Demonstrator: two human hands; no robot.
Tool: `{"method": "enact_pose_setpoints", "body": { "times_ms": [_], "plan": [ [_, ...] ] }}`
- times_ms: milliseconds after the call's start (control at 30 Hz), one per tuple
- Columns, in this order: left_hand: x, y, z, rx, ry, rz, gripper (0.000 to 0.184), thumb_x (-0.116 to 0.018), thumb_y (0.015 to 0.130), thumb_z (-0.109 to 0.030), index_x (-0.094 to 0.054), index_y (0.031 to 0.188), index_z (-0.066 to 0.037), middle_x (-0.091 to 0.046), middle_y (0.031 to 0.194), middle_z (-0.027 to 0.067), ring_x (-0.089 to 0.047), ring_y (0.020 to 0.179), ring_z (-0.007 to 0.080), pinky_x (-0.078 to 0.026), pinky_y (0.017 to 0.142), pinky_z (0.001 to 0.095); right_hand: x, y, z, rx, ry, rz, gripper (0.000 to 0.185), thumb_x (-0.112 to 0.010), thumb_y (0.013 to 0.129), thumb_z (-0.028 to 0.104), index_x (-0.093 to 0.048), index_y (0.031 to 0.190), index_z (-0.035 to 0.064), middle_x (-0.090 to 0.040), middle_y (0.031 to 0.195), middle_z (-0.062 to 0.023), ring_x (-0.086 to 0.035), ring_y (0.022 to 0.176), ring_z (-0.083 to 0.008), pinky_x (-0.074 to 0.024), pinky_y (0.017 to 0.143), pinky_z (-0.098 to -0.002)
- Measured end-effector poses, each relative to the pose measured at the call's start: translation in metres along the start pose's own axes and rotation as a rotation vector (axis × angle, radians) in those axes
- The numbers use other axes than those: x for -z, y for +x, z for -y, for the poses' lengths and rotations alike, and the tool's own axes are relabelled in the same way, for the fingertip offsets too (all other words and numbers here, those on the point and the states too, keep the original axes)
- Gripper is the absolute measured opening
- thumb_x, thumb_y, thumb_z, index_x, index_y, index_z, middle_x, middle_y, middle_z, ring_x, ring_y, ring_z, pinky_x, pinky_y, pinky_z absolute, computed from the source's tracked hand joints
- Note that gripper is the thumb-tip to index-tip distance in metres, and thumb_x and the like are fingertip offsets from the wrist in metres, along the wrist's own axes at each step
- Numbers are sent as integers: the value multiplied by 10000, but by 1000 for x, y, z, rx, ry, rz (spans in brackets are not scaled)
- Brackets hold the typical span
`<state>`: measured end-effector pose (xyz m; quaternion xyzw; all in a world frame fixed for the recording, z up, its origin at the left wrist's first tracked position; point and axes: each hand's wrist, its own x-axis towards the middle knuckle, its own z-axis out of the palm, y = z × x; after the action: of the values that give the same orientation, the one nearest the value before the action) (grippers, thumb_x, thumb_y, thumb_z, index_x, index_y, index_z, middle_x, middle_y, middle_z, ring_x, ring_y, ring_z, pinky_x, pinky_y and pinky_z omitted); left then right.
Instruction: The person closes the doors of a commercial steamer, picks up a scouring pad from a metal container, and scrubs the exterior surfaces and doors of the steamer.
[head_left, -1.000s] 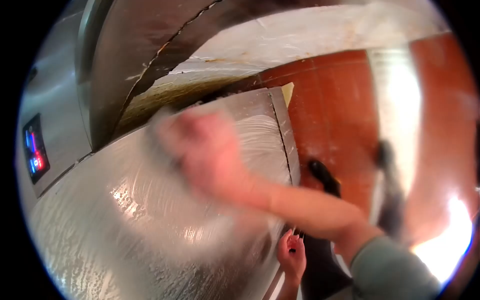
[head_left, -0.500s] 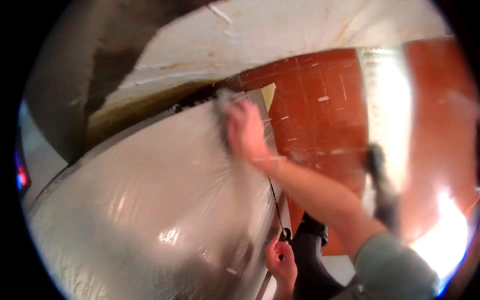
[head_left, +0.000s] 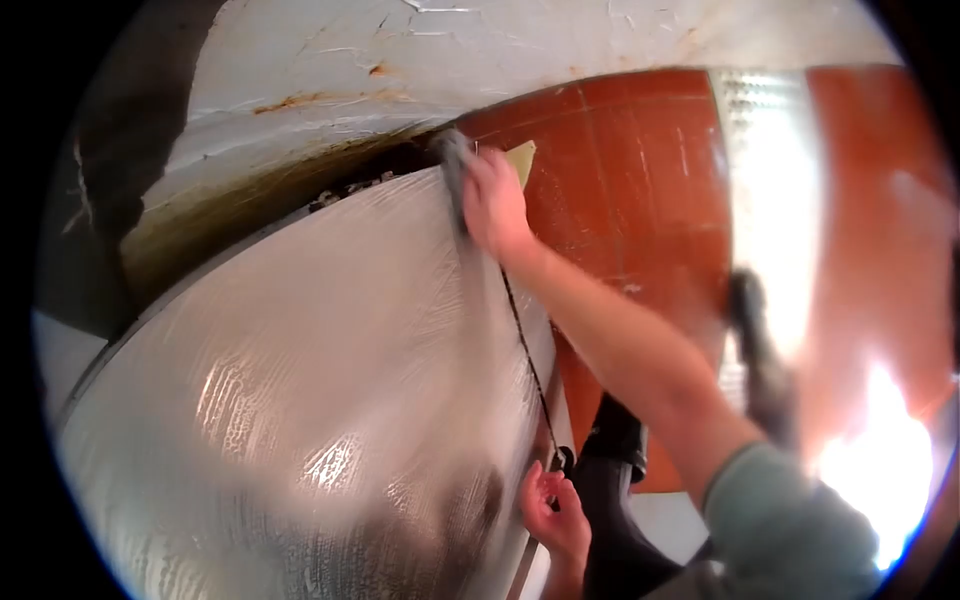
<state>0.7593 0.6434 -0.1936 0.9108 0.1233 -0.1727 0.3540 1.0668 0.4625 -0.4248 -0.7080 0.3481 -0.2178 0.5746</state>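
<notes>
A grey cloth or sponge (head_left: 452,175) is under my right hand (head_left: 494,200), whose fingers are closed over it. It presses on the upper right edge of a large, wet, silvery-grey curved surface (head_left: 330,310). My left hand (head_left: 556,512) is low in the view, beside the surface's right edge, with its fingers curled. Something black shows between and just above those fingers, too small to name. A thin dark cord or line (head_left: 530,350) runs along that edge down to the black piece.
A rough whitish wall (head_left: 400,70) with rust stains curves above the surface, a dark gap between them. Reddish-brown flooring (head_left: 630,210) lies to the right, with a bright strip (head_left: 775,200) across it. A pale yellow piece (head_left: 524,158) sticks up near my right hand. Dark-clothed legs (head_left: 610,500) are below.
My right hand has moved slightly upward in the view with the grey cloth or sponge. The camera's view has shifted a little. My left hand stays near the black piece, its fingers slightly looser.
</notes>
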Motion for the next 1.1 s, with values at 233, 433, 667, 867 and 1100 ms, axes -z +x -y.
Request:
{"method": "enact_pose_setpoints", "body": {
  "times_ms": [233,433,667,867,1100],
  "plan": [
    [-17,3,30,-149,110,28,386,-629,899,-39,-561,1267,57,-667,970,104,-622,821,186,-519,759,302,29,-197,-41,-182,-20,86,401,-557,837,-16,-648,1221,56,-574,1149,-210,-555,1074,-413,-477,948,-463],
    [-20,14,13,-180,-28,12,400,-603,894,25,-536,1287,60,-639,955,110,-585,875,171,-475,830,303,-15,-20,-54,-213,-119,10,135,-564,888,54,-636,990,4,-608,1027,-228,-581,997,-426,-496,851,-491],
    [-21,8,9,-182,-15,17,412,-599,878,-13,-534,1272,89,-643,968,134,-596,848,187,-491,792,295,6,-183,-83,-318,-86,78,223,-544,850,42,-651,1042,3,-562,1122,-258,-543,1062,-444,-468,908,-495],
    [-46,23,22,-230,-49,-6,422,-567,863,-1,-532,1273,94,-640,957,142,-589,850,191,-488,785,308,-21,-45,-113,-286,-6,26,179,-523,900,98,-633,987,-14,-575,1067,-265,-552,1037,-458,-475,885,-489],
    [-42,23,29,-357,-33,78,467,-565,858,-54,-506,1291,112,-633,955,169,-585,842,212,-486,764,322,1,-157,-145,-513,-178,334,245,-528,895,131,-649,1055,-9,-603,1129,-294,-573,1136,-447,-479,961,-495]
  ]
}}
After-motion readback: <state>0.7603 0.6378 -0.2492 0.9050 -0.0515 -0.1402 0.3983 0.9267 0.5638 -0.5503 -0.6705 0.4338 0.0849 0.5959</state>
